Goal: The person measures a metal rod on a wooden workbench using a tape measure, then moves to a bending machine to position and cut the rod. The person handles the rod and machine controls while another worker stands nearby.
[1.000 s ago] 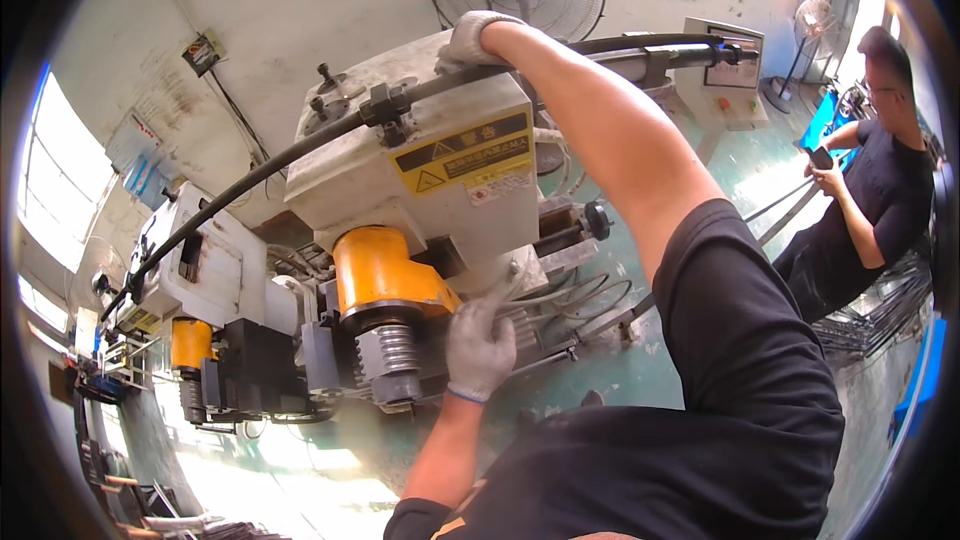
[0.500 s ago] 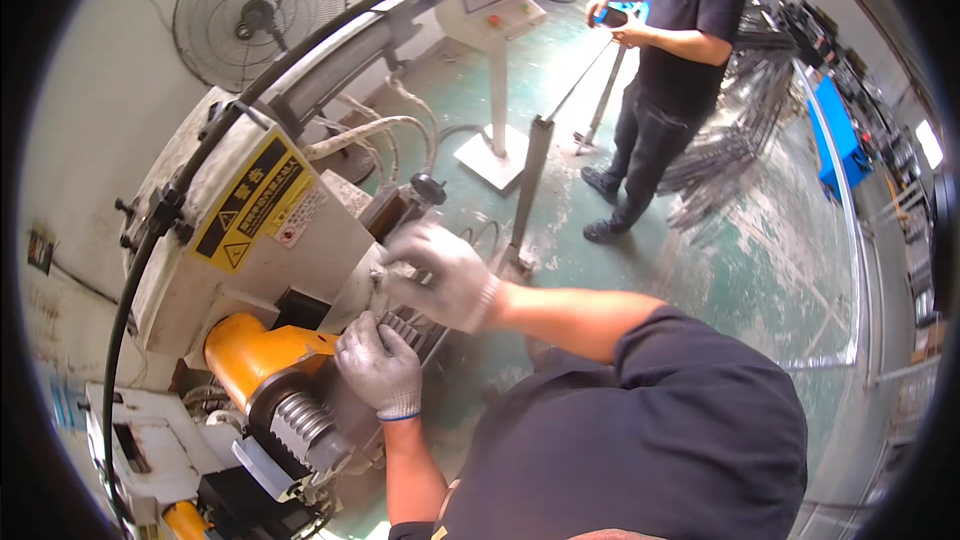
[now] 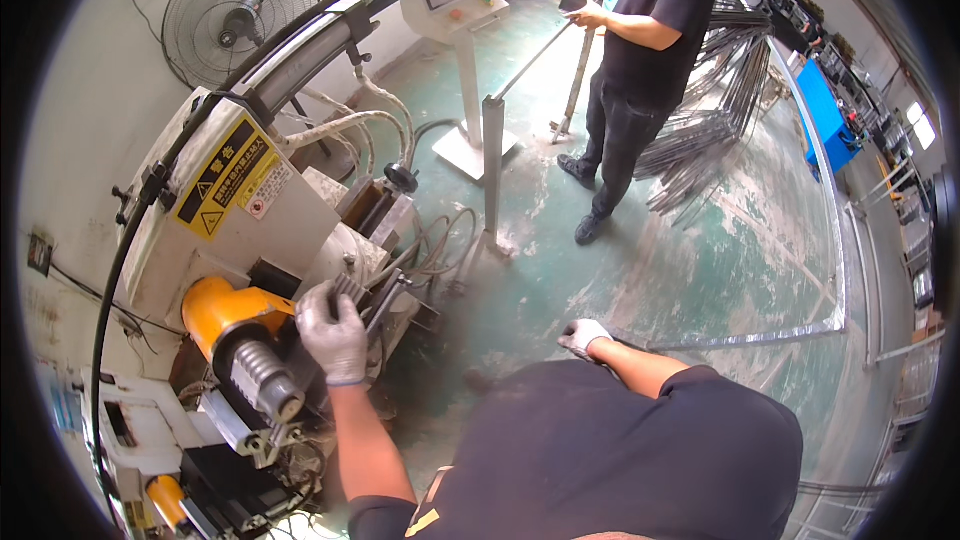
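My left hand (image 3: 332, 332), in a pale grey work glove, is at the tooling of a bending machine (image 3: 270, 230). Its fingers are bent against a ribbed metal block (image 3: 348, 287), thumb and fingertips closed on the near side. Close to that hand's left are the machine's orange arm (image 3: 228, 312) and a stepped, grooved metal die (image 3: 262, 378). Far off to the right, beside my body and above the floor, is my gloved right hand (image 3: 583, 337). Its fingers are curled in, and what they hold, if anything, is hidden.
A co-worker (image 3: 655, 60) stands ahead holding a dark object beside a thin rod that reaches an upright post (image 3: 493, 175). A control console (image 3: 455, 0) stands behind. A bundle of metal rods (image 3: 700, 130), a large metal frame (image 3: 840, 270) and hoses (image 3: 445, 250) are around.
My right hand has left the machine's tooling and swung out to the right. The left hand stays at the ribbed block. My view has shifted, and the co-worker appears farther left.
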### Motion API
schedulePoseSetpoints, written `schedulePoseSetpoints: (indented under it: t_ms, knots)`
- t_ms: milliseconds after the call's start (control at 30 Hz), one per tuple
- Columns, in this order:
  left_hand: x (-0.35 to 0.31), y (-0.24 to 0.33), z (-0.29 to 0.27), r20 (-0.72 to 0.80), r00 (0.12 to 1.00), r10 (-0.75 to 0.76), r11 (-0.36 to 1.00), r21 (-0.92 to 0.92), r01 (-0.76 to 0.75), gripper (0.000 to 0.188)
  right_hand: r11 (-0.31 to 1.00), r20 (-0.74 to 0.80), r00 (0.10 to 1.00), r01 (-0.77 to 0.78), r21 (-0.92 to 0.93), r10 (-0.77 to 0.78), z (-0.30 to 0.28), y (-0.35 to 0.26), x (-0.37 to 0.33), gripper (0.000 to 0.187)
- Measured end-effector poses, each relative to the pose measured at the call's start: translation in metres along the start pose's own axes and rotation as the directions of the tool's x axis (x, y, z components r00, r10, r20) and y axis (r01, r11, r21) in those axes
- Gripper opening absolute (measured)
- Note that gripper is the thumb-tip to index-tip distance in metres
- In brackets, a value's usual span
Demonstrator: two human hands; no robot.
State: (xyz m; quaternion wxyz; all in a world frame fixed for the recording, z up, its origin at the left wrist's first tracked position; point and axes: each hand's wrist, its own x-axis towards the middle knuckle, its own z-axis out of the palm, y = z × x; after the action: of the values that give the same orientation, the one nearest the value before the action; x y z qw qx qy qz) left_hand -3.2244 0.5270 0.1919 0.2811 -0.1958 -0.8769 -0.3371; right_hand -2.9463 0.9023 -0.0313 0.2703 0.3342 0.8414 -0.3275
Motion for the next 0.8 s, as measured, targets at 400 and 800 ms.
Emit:
schedulePoseSetpoints:
  t_ms: [400,800]
  knots:
    - [-0.334,0.120,-0.097,0.464,0.680,-0.568,0.789,0.073,0.610,0.022,0.978,0.249,0.965,0.128,-0.164,-0.085,0.068,0.040,-0.005,0.045]
    - [-0.618,0.181,-0.244,-0.006,0.229,-0.974,0.227,0.080,0.970,0.027,0.686,0.578,0.755,0.598,-0.415,-0.308,0.204,0.045,-0.108,0.036]
